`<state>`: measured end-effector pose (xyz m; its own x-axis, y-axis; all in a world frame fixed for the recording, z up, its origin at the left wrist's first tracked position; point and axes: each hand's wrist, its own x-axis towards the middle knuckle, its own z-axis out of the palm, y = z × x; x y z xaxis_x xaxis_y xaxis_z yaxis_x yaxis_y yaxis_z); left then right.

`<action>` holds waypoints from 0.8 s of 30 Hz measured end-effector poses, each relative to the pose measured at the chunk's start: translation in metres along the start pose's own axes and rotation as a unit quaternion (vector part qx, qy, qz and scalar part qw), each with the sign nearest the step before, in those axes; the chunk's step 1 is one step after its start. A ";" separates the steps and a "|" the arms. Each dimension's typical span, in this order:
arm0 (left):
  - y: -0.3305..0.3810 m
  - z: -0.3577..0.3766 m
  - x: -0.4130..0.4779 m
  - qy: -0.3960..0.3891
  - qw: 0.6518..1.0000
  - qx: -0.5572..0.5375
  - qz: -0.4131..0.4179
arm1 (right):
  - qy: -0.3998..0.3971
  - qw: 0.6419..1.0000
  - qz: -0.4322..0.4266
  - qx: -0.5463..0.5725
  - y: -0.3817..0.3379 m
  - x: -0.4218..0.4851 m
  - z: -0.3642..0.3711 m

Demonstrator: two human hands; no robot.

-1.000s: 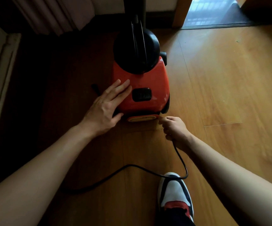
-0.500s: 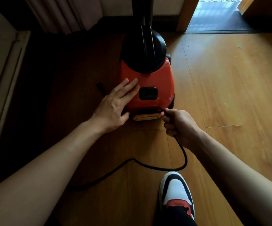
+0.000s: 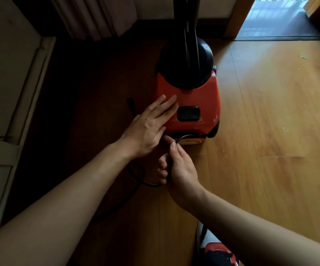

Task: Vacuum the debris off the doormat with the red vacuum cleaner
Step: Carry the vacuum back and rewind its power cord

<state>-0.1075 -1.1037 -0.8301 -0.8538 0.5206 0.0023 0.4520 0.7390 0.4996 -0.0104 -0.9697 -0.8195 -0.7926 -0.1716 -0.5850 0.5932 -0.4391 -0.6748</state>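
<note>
1 red vacuum cleaner (image 3: 197, 96), carrying 1 black dome (image 3: 174, 64) and 1 dark rectangular panel (image 3: 188, 113). 1 black cord (image 3: 136, 171). 2 hands: 1 left hand (image 3: 147, 129), 1 right hand (image 3: 178, 167). 2 bare forearms. 1 shoe (image 3: 213, 250), white, red and black. 1 curtain (image 3: 94, 16). 1 open doorway (image 3: 270, 16). 1 small black piece (image 3: 130, 104) on the floor, too dark to identify.

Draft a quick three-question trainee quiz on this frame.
1. True or false: the left hand lies flat on the red vacuum cleaner.
2. The right hand grips: A) the black cord B) a broom C) a cloth.
3. Fill in: the cord leaves the vacuum cleaner at the end ___ the person.
Key: 1 true; 2 A; 3 nearest.
</note>
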 end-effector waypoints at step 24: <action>-0.005 0.007 0.000 0.045 0.998 0.026 0.037 | 0.098 0.978 0.118 -0.141 0.027 0.077 -0.078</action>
<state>-0.1081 -1.1039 -0.8384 -0.8365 0.5354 0.1169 0.5254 0.7228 0.4489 -0.0449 -0.9259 -0.9178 -0.6031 -0.0549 -0.7957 0.7935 -0.1431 -0.5916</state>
